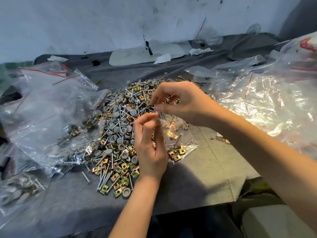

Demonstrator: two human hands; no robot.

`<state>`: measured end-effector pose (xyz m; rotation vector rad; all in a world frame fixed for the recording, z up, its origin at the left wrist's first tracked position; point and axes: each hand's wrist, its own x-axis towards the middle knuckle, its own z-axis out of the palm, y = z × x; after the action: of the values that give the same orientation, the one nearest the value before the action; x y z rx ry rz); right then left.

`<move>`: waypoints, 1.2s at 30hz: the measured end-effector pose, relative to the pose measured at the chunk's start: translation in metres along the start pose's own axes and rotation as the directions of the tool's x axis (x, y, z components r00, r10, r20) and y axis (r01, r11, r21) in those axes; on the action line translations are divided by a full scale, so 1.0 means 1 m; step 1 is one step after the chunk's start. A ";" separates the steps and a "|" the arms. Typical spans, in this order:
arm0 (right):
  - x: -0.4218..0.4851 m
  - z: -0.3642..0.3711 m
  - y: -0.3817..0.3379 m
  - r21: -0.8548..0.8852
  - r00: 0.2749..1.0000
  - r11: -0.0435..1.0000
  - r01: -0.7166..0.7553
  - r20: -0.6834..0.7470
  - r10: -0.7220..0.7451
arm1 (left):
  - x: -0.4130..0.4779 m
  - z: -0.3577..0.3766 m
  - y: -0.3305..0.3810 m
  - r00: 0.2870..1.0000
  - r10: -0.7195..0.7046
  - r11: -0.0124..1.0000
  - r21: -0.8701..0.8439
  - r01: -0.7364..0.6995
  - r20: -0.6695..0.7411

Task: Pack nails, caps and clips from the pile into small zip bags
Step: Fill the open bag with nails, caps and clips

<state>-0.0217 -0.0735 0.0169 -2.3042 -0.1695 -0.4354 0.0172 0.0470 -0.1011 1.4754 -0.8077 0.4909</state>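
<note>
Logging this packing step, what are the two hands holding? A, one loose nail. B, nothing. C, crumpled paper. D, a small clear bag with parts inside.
D: the left hand and the right hand pinch the top of a small clear bag, with clips and nails showing inside it.

- The white sheet (147,54) at the back is showing faint handwritten marks, one looking like "0"; the others are staying unreadable.
- The large plastic bag (307,44) at far right is carrying red print, too blurred to read.
</note>
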 end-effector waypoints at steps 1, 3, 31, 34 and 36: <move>-0.001 -0.001 0.001 0.004 1.000 1.000 0.002 -0.003 -0.002 | 0.000 0.000 0.000 1.000 -0.007 1.000 0.001 0.007 0.000; -0.001 -0.004 0.006 0.043 0.998 0.999 -0.007 -0.062 0.009 | -0.001 0.000 -0.001 1.000 -0.015 1.000 -0.006 0.015 -0.001; 0.004 0.012 0.112 -0.647 0.984 0.762 -0.017 0.123 0.126 | 0.000 0.003 -0.007 0.990 -0.112 0.994 0.007 0.113 -0.081; 0.001 0.012 0.110 -0.639 0.976 0.769 -0.021 0.152 0.153 | 0.001 0.003 -0.009 0.989 -0.121 0.993 -0.013 0.120 -0.081; 0.004 0.011 0.108 -0.644 0.966 0.764 -0.031 0.177 0.188 | 0.001 0.003 -0.009 0.989 -0.124 0.992 -0.019 0.122 -0.079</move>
<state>0.0123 -0.1409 -0.0616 -3.0265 0.0126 -0.1647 0.0236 0.0435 -0.1067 1.4735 -0.6520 0.4471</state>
